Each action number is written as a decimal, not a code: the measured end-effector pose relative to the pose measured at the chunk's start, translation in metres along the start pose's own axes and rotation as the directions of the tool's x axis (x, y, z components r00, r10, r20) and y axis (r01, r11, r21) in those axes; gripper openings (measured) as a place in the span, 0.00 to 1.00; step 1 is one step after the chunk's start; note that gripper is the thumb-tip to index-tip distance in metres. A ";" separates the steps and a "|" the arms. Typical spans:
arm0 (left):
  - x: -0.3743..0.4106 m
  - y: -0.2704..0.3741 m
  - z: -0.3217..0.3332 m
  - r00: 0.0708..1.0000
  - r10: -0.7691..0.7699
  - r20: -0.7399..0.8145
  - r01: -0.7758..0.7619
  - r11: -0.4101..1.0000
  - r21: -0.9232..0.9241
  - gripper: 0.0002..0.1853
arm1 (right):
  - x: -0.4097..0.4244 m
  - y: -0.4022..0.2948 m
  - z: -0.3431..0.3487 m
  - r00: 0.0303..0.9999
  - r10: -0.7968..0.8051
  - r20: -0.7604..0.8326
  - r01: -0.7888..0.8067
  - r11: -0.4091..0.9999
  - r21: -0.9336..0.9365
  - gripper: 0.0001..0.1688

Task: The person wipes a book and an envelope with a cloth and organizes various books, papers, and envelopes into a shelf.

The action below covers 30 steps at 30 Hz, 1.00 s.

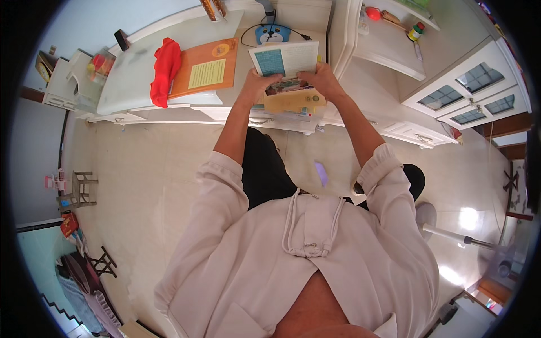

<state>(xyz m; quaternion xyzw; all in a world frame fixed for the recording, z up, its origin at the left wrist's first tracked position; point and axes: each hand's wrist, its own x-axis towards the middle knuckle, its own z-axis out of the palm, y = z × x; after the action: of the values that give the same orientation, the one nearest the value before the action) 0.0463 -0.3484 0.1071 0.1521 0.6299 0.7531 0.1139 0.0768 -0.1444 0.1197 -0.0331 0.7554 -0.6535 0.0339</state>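
Both my hands hold a white and teal printed booklet [296,57] up over the front of a white cabinet. My left hand [258,86] grips its left side, the thumb lying on the lower part. At the right side my right hand [325,82] grips it in the same way. Below the booklet, a tan paper item [291,100] and further papers show over the cabinet's front edge; whether my hands hold these too I cannot tell. Left of my hands lie an orange folder [179,80] with a yellow panel and a bright red cloth [165,72].
A blue bear-faced lamp base [272,34] with a black cable stands behind the booklet. Shelves [389,63] with a small bottle [416,31] are at the right. A purple scrap [321,173] lies on the floor. Small stools [80,190] stand far left.
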 end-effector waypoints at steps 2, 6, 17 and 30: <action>-0.005 0.004 0.004 1.000 -0.028 0.001 0.028 0.997 -0.072 0.12 | -0.007 -0.015 -0.002 0.999 0.034 0.018 -0.034 0.999 -0.003 0.15; -0.011 0.007 0.014 0.995 -0.094 -0.015 0.091 0.984 -0.155 0.15 | -0.021 -0.034 0.000 0.999 0.047 -0.002 -0.047 0.999 -0.009 0.15; -0.008 -0.026 0.022 0.878 -0.478 -0.006 0.402 0.747 -0.529 0.15 | 0.023 -0.054 0.039 0.895 -0.349 -0.279 0.204 0.875 -0.438 0.26; 0.010 -0.075 0.019 0.928 -0.372 -0.005 0.242 0.614 -0.752 0.15 | 0.152 -0.035 0.184 0.773 0.619 0.140 -0.634 0.759 0.146 0.26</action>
<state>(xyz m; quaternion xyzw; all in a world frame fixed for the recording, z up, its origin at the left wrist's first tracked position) 0.0428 -0.3139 0.0368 -0.0789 0.2940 0.9213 0.2418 -0.0565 -0.3446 0.1269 0.1973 0.6569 -0.6696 0.2850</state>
